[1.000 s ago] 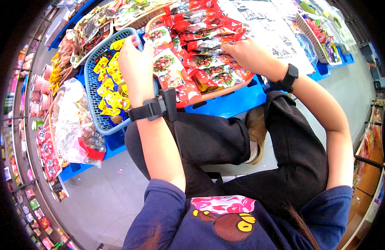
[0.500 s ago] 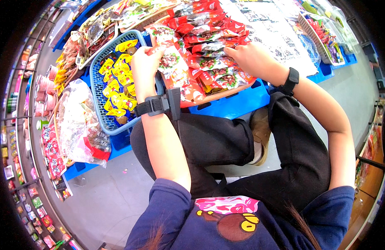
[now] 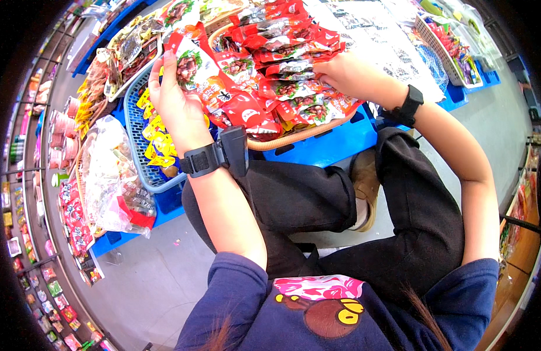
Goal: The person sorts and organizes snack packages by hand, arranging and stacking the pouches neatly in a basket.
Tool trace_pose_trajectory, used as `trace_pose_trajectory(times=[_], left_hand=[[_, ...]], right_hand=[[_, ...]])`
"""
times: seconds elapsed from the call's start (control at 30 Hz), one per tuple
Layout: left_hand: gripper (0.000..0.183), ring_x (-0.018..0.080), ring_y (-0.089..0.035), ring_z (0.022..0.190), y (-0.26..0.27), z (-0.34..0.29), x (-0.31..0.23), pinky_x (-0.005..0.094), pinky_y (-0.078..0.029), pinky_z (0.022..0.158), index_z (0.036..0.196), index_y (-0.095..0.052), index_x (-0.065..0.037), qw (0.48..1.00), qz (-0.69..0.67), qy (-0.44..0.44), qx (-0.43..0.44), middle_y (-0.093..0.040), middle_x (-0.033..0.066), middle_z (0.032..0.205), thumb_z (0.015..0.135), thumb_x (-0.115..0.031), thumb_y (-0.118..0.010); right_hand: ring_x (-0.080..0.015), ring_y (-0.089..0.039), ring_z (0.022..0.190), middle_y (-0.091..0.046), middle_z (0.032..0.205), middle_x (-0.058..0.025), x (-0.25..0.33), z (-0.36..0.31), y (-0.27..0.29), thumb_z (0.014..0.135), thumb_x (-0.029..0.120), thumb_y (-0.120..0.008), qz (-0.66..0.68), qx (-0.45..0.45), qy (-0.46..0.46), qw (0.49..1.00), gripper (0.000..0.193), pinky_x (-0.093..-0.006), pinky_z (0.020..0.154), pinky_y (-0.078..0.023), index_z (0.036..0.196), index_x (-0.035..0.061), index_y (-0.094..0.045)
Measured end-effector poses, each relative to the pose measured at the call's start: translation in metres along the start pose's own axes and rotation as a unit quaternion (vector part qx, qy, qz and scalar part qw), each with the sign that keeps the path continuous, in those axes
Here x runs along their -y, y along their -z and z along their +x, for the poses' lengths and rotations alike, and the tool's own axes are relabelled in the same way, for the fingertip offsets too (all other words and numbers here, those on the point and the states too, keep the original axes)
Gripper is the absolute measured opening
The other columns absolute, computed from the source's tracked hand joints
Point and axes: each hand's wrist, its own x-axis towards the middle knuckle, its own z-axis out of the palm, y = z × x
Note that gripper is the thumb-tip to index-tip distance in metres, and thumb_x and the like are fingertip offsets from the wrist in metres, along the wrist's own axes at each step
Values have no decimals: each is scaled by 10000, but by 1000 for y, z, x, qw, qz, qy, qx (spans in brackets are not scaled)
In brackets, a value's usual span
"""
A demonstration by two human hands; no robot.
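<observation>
Red-and-white snack packets [image 3: 291, 44] lie in an overlapping row in a tan-rimmed basket [image 3: 305, 137] in front of me. My left hand [image 3: 180, 105] is above the blue basket to its left, its fingers along the edge of a red-and-white snack packet [image 3: 191, 65]. That packet slants between the two baskets, and its grip is partly hidden. My right hand [image 3: 346, 76] is closed at the right side of the row, thumb and fingers pinching the edge of a packet. Yellow-and-blue wrapped sweets [image 3: 159, 140] fill the blue basket [image 3: 143, 169].
A clear plastic bag [image 3: 109, 169] of goods sits at the left, near pink tubs [image 3: 62, 131]. White printed sheeting [image 3: 370, 41] lies beyond my right hand. A white basket [image 3: 449, 52] of packets stands far right. Blue pallets [image 3: 323, 146] run underneath; shelving lines the left.
My left hand has moved left, away from the row, and the packet by it has shifted left and turned. My right hand has stayed nearly in place at the row.
</observation>
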Motion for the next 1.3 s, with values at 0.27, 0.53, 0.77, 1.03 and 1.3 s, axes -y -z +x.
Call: trace_pose_trajectory(times=[0.27,0.53,0.77,1.03,1.3], left_hand=[[214,163,-644,802,-7,-5,10,289,-547,693,963,-544,-47,999,26,21,-28,-648,89,907,815,-54,-698],[375,169,-660,817,-21,-21,15,284,-547,712,1122,-541,33,983,86,125,101,-660,122,962,805,-66,-713],[581,112,-640,841,-23,-24,32,205,-495,746,1204,-516,64,922,246,144,262,-671,110,929,760,-205,-778],[631,122,-640,843,-17,-18,35,214,-499,732,1222,-500,61,927,269,122,233,-663,126,945,745,-232,-792],[581,125,-632,832,-15,-20,40,230,-501,718,1192,-547,29,914,320,97,231,-654,115,933,754,-274,-780]], right_hand=[[-287,-655,693,-642,707,-134,-6,-2,-17,844,161,-553,-41,-44,31,998,127,-391,629,-516,865,47,-605],[-301,-642,653,-627,678,-150,-3,8,-3,883,233,-541,-66,36,38,996,220,-388,603,-511,834,34,-621],[-289,-604,608,-574,749,-107,3,-6,-4,851,273,-623,47,-335,89,937,229,-371,518,-485,931,67,-563],[-251,-554,597,-514,713,-75,14,-13,6,823,267,-673,134,-346,102,923,240,-334,527,-446,847,73,-534],[-225,-560,957,-573,1009,-59,18,-2,13,768,208,-697,23,-427,174,887,306,-332,814,-465,1019,100,-560]])
